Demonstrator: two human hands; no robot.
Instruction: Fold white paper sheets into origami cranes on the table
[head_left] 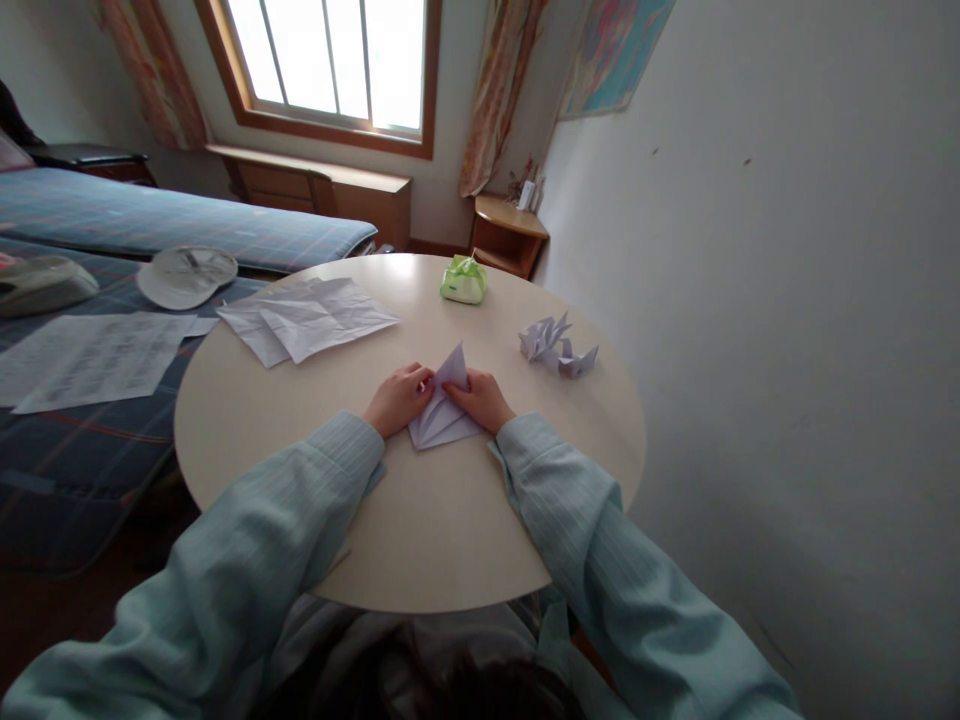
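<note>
A partly folded sheet of white paper [444,422] lies near the middle of the round table, one pointed flap standing up away from me. My left hand [401,398] grips its left edge, thumb and fingers closed together. On the other side my right hand [480,397] pinches the paper, its thumb lying across the front of the raised flap. The fingertips behind the paper are hidden. To the right stand several finished paper figures [546,338] with pointed tips, close to one another.
The round cream table [247,450] holds creased paper sheets [330,315] at the back left and a green tissue pack [463,280] at the far side. A bed [90,440] with printed sheets [105,355] and a white cap [187,277] is left. A wall [787,350] rises close on the right.
</note>
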